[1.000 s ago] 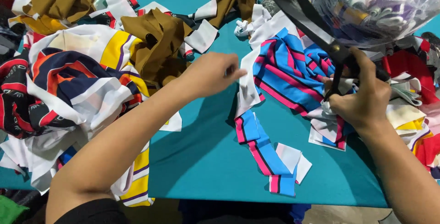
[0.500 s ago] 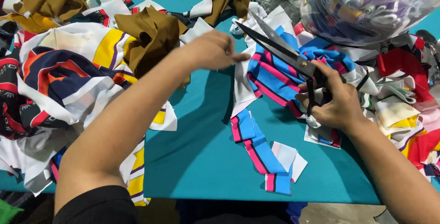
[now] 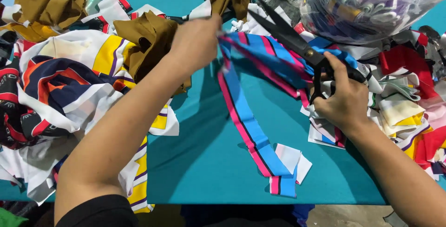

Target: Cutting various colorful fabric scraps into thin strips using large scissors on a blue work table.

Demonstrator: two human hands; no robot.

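Note:
My left hand (image 3: 199, 41) pinches the upper edge of a blue, pink and black striped cloth (image 3: 269, 55) and holds it lifted above the teal table (image 3: 204, 152). A long strip of the same cloth (image 3: 246, 120) hangs from that hand down to the table, ending near white scraps. My right hand (image 3: 343, 100) grips the black handles of large black scissors (image 3: 290, 36), whose blades point up and left over the striped cloth.
A pile of printed fabric in white, yellow, navy and red (image 3: 60, 87) lies at the left, with brown cloth (image 3: 148, 36) on top. A clear plastic bag of thread spools (image 3: 371, 4) sits at the back right. Red and white scraps (image 3: 413, 97) crowd the right edge.
My left hand has lifted the striped cloth off the table, so a long strip now hangs free. The scissors stay over the cloth in my right hand.

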